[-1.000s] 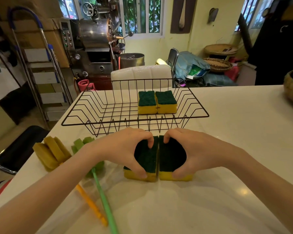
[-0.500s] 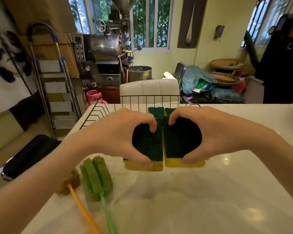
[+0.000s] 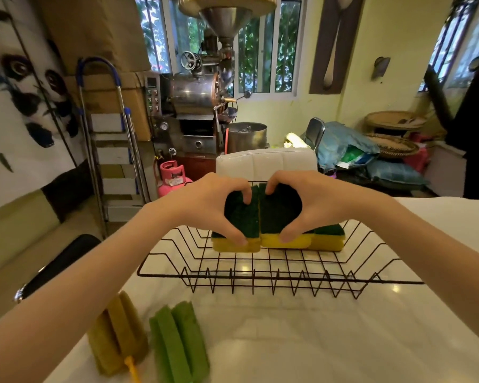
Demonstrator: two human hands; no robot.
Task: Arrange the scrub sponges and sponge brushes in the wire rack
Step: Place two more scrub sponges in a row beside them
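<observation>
Nearest on the white table (image 3: 302, 341) lie two sponge brushes, not yet moved: an olive one (image 3: 116, 333) and, just beside it on the right, a green one (image 3: 177, 341). An orange handle shows below the olive head; the green handle is out of frame.

Beyond them stands the wire rack (image 3: 274, 275). Over its inside, the left hand (image 3: 205, 205) grips one scrub sponge (image 3: 242, 219) and the right hand (image 3: 313, 205) grips a second sponge (image 3: 281, 214), each pinched between thumb and fingers, green side up, the two pressed side by side. I cannot tell if they already rest on the wires.

Just behind, at the right, part of one more sponge (image 3: 328, 237) lies in the rack; the hands may hide others.

The step in hand seems to be placing this pair. Next, I think, both hands must lower the sponges flat beside the one behind, then let go. After that the two brushes remain.

Far behind stands a metal machine (image 3: 199, 98).
</observation>
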